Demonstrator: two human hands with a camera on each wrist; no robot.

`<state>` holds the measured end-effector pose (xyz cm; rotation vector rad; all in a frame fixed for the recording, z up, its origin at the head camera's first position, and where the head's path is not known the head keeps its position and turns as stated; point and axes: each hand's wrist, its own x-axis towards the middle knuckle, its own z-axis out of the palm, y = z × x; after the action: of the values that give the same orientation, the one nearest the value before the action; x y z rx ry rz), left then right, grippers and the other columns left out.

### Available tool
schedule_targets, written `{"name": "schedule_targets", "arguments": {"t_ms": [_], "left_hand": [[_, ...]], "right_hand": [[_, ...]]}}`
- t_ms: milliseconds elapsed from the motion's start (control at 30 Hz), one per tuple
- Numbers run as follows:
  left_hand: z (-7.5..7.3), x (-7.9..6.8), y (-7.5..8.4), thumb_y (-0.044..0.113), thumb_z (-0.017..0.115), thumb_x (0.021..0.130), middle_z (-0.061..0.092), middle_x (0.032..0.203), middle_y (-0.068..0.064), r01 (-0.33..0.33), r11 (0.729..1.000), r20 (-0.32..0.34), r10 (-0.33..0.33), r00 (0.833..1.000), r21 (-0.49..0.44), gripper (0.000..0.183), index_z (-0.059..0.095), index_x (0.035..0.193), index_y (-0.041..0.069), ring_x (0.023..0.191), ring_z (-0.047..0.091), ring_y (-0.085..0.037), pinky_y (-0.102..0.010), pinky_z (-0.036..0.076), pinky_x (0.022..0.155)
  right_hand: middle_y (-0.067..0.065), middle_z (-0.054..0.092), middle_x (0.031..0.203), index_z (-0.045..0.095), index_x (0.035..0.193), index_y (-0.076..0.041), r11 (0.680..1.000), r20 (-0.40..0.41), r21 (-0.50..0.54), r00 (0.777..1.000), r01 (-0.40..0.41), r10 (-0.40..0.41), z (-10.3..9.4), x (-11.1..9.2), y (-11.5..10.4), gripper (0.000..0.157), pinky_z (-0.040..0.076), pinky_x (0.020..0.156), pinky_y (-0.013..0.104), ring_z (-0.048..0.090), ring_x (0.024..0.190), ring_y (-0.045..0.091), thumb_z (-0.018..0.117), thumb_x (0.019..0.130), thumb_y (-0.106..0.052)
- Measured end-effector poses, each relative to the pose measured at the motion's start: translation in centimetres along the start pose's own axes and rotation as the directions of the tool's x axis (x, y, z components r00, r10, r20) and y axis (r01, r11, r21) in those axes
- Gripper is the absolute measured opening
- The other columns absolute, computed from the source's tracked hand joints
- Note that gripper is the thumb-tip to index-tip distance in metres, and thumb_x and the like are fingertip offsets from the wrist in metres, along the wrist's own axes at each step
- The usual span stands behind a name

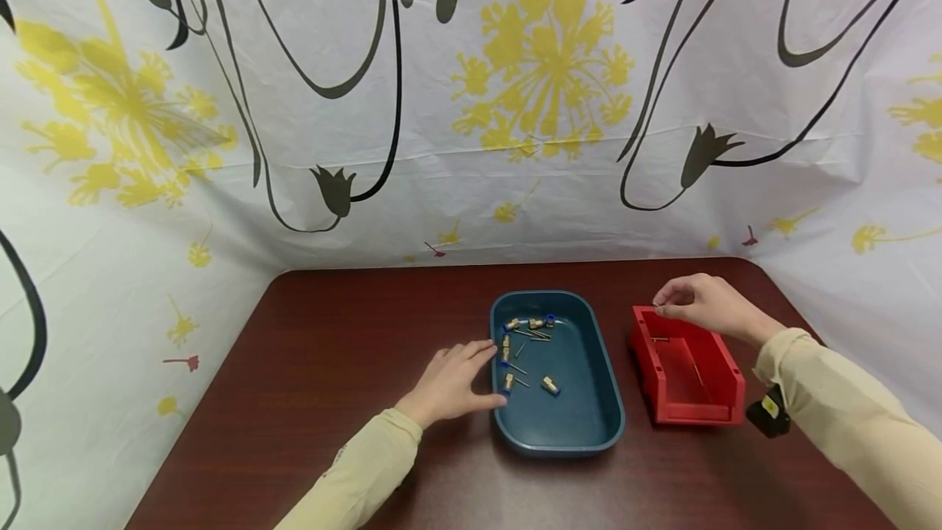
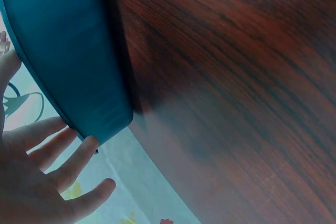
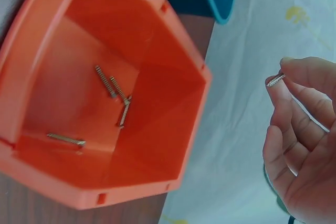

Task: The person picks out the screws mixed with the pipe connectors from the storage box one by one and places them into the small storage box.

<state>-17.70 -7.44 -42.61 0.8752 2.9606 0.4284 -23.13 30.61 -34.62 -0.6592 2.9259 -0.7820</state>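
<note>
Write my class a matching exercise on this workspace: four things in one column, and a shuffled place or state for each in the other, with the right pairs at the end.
Things
1. Blue tray
2. Red bin
3. Left hand
4. Right hand

Places and states
A. Pinches a small screw
B. Touches a container's rim with its fingers
C. Holds several brass fittings
D. Stands to the right of the other container in the head view

Right pairs: 1-C, 2-D, 3-B, 4-A
</note>
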Motion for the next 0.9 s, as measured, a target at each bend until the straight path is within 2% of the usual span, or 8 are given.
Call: {"name": "schedule_targets", "arguments": {"t_ms": [333, 433, 633, 900], "left_hand": [[0.1, 0.1, -0.1, 0.057, 0.059, 0.073, 0.038, 0.134, -0.003, 0.001, 1.000, -0.001, -0.001, 1.000, 0.006, 0.077, 0.042, 0.132, 0.012, 0.116, 0.040, -0.024, -0.047, 0.030, 0.092], [0.2, 0.1, -0.1, 0.057, 0.059, 0.073, 0.038, 0.134, -0.003, 0.004, 1.000, 0.002, -0.004, 1.000, 0.005, 0.077, 0.042, 0.132, 0.012, 0.116, 0.039, -0.024, -0.047, 0.029, 0.093], [0.1, 0.1, -0.1, 0.057, 0.059, 0.073, 0.038, 0.134, -0.003, 0.008, 1.000, 0.003, -0.008, 1.000, -0.001, 0.076, 0.041, 0.133, 0.012, 0.117, 0.039, -0.025, -0.047, 0.029, 0.093], [0.2, 0.1, -0.1, 0.057, 0.059, 0.073, 0.038, 0.134, -0.003, 0.008, 1.000, 0.001, -0.008, 1.000, 0.007, 0.076, 0.041, 0.132, 0.012, 0.116, 0.039, -0.024, -0.047, 0.029, 0.093]], "right_hand": [[-0.003, 0.062, 0.080, 0.064, 0.087, -0.008, 0.999, 0.024, -0.015, 0.999, -0.045, 0.045, 0.5, -1.5, 2.1, 0.014, 0.042, 0.061, 0.035, 0.053, 0.073, 0.017, 0.066, 0.079, -0.019], [-0.003, 0.062, 0.079, 0.064, 0.085, -0.009, 0.999, 0.032, -0.019, 0.998, -0.051, 0.052, 0.7, -1.7, 2.5, 0.010, 0.041, 0.060, 0.034, 0.052, 0.071, 0.016, 0.065, 0.079, -0.017], [-0.003, 0.062, 0.079, 0.064, 0.085, -0.007, 0.999, 0.050, -0.001, 0.997, -0.050, 0.050, 1.1, -1.8, 2.8, 0.006, 0.042, 0.059, 0.032, 0.052, 0.068, 0.015, 0.063, 0.079, -0.009], [-0.002, 0.062, 0.080, 0.064, 0.086, -0.006, 0.999, 0.049, 0.020, 0.998, -0.043, 0.042, 1.2, -1.5, 2.7, 0.008, 0.044, 0.060, 0.033, 0.053, 0.070, 0.016, 0.064, 0.079, -0.011]]}}
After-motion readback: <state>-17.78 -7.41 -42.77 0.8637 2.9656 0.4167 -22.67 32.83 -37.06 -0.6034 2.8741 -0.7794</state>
